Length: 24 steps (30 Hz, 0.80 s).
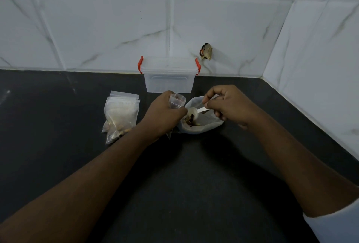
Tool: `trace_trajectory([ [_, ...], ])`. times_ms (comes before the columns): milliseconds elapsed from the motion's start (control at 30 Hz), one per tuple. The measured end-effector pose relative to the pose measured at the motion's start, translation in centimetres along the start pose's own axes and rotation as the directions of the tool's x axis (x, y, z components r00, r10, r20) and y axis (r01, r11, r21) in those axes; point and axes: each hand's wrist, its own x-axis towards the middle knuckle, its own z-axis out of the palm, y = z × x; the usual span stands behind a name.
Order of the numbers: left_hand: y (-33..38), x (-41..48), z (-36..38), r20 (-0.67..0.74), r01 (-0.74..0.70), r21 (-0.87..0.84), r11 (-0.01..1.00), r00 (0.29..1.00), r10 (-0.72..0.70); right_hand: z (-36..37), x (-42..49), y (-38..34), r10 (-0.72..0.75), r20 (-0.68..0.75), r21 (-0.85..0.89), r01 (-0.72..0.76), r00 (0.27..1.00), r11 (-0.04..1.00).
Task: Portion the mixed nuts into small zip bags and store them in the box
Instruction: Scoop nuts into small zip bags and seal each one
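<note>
My left hand point(162, 112) grips a small clear zip bag point(177, 101) upright, its mouth open at the top. My right hand point(227, 104) pinches the handle of a white plastic spoon point(194, 111), whose bowl sits over the mixed nuts point(189, 122) inside a larger white bag point(206, 124) lying open on the dark counter. Behind both hands, a clear plastic box point(169, 77) with red latches stands against the tiled wall, lid on. To the left lies a pile of small zip bags point(120, 114); the lower ones hold nuts.
The dark counter point(174, 184) runs to white marble-look tiled walls at the back and right. A hole with a dark object in it point(206, 51) marks the back wall just right of the box.
</note>
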Motion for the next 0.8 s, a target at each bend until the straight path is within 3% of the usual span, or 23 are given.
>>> trace_trajectory([
  [300, 0.2, -0.1, 0.0, 0.026, 0.002, 0.015, 1.000, 1.000, -0.003, -1.6, 0.8, 0.7, 0.217, -0.021, 0.354, -0.196, 0.976, 0.915],
  [500, 0.1, -0.3, 0.0, 0.032, -0.048, 0.023, 0.999, 0.998, 0.047, -1.5, 0.5, -0.2, 0.039, 0.012, 0.585, -0.039, 0.999, 0.810],
  [567, 0.1, -0.4, 0.0, 0.043, -0.058, 0.032, 0.998, 0.997, 0.057, -0.8, 0.3, -0.5, -0.043, -0.003, 0.510, 0.039, 0.999, 0.859],
  [667, -0.2, -0.3, 0.0, 0.034, -0.065, 0.045, 0.997, 0.997, 0.064, -0.1, -0.1, -0.7, -0.194, 0.030, 0.241, 0.181, 0.981, 0.953],
  [800, -0.2, -0.2, 0.1, 0.006, -0.076, 0.065, 0.995, 0.997, 0.075, -0.3, -0.4, -0.8, -0.315, 0.033, 0.114, 0.310, 0.948, 0.944],
])
